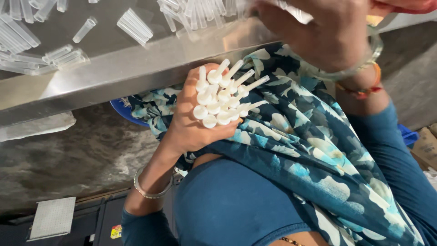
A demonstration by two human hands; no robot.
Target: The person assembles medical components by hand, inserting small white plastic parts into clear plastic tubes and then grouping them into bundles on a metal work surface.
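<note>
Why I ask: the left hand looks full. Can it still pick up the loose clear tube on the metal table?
Probably not: the left hand is closed around a bundle of white plungers below the table edge, leaving no free fingers for the tube.

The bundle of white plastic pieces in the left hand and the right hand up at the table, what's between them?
In the head view, the metal table's edge and a fold of blue flowered cloth lie between the bundle in the left hand and the right hand.
</note>
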